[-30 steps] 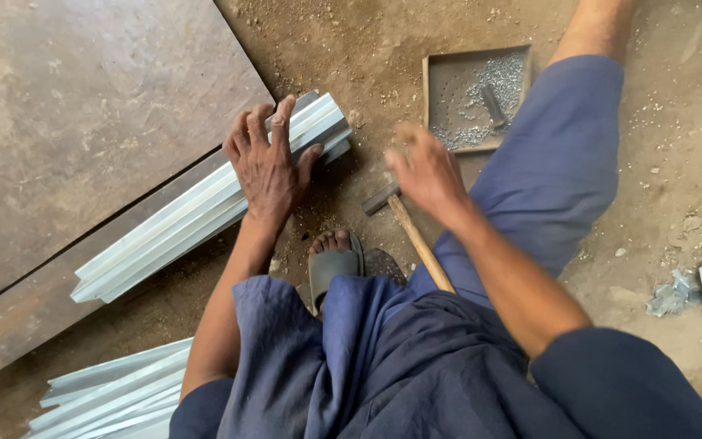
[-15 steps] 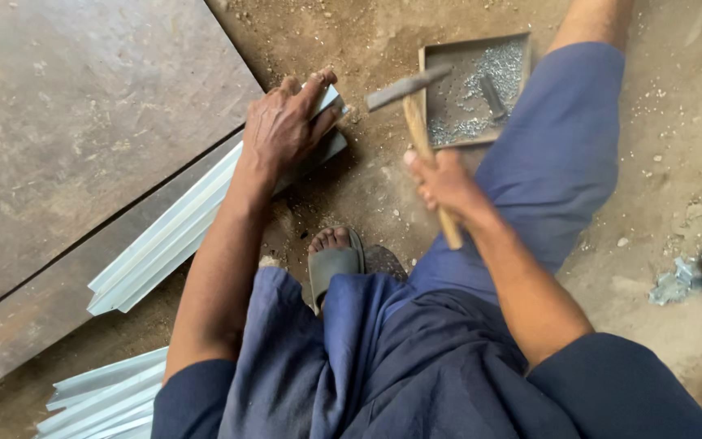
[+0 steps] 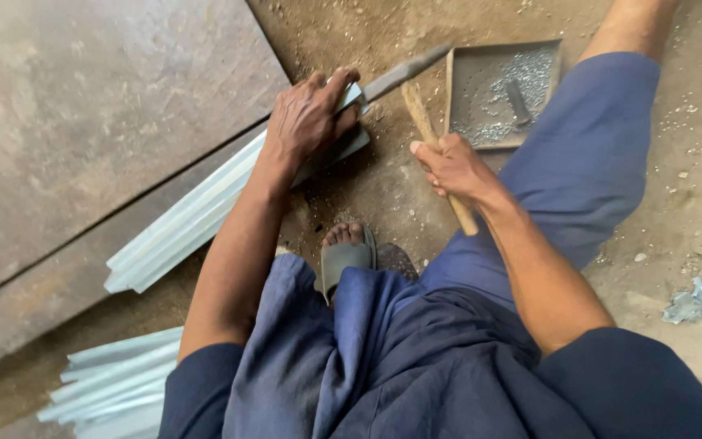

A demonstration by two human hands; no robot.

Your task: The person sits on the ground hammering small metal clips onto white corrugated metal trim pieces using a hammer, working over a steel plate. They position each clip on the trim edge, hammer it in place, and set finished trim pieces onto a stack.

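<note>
The fingers (image 3: 331, 85) of the left hand (image 3: 306, 118) are spread and pressed down flat on the end of a long pale metal strip (image 3: 205, 215). The strip is not gripped all the way round; it is pinned to the ground under the palm, with the fingertips curled over its far edge. The strip is laid slantwise on the dirt floor (image 3: 383, 183), along the edge of a big brown metal sheet (image 3: 99, 122). Its near end is seen down at the left, and its far end is hidden under the hand.

The right hand (image 3: 452, 167) is closed tight around the wooden handle of a hammer (image 3: 424, 122). The handle is held about halfway along, so a bit of wood is seen sticking out below the hand. The dark metal head of the hammer is blurred, and it is seen just beside the left fingertips, by the end of the strip. Whether the strip is touched by it cannot be told.

A flat square metal tray (image 3: 465, 89) is set on the floor just past the hammer. Small shiny bits and a dark short tool are kept in it.

A foot in a sandal (image 3: 344, 256) is seen between the two arms, below the strip. More pale strips (image 3: 115, 382) are piled at the bottom left, well apart from the hands. Blue cloth is worn on the legs and arms.
</note>
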